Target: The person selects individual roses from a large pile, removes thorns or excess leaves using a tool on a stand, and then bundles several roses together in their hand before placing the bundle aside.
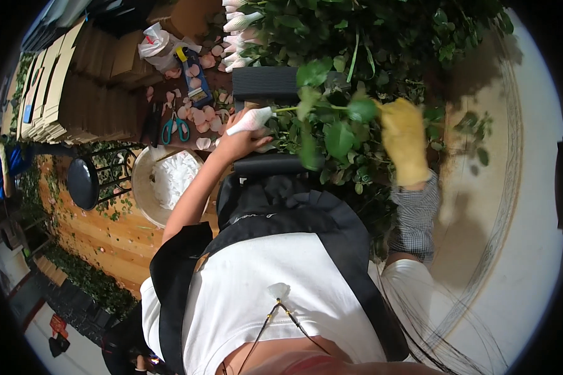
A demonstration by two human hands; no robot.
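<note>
A rose in a white mesh sleeve, its pinkish bud point(251, 121) pointing left, lies across the picture with its green stem running right. My right hand point(403, 140), in a yellow glove, is closed around the leafy far end of that stem. Behind the bud is my bare left hand point(237, 143); the bud hides part of it, so its grip cannot be made out. Leafy stems point(342, 140) lie below the rose, between a ribbed dark pad point(265, 82) and a smooth black padded bar point(277, 164).
Sleeved roses point(239, 42) are piled at the back with dense foliage point(380, 37). Teal-handled scissors point(175, 130), a blue tool point(197, 79) and loose petals lie left. Stacked cardboard point(98, 93), a tub of white sleeves point(169, 183) and a black stool point(82, 183) stand further left.
</note>
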